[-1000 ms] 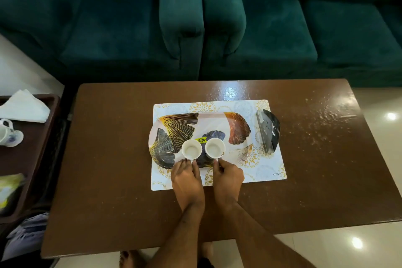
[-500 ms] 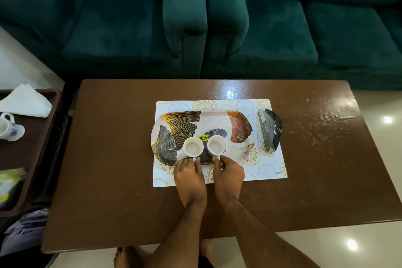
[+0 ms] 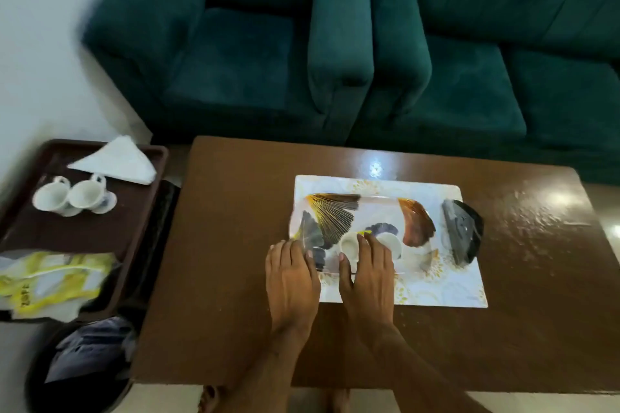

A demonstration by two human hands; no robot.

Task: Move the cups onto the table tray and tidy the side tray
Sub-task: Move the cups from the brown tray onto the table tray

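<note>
Two small white cups, one at the left and one at the right, stand side by side on the leaf-patterned table tray. My left hand lies flat at the tray's near-left corner, fingers spread, holding nothing. Over the tray's near edge is my right hand, its fingers reaching between the two cups and partly hiding them. On the brown side tray at the left stand two more white cups, a white napkin and a yellow-and-white packet.
The table tray rests on a white placemat on the brown table. A black-and-grey object lies at the mat's right edge. Green sofas stand behind the table. A dark bin holding wrappers sits below the side tray.
The view has swung left, bringing the side tray and its two cups into sight. Both hands have slid left; my left hand has come off the left cup.
</note>
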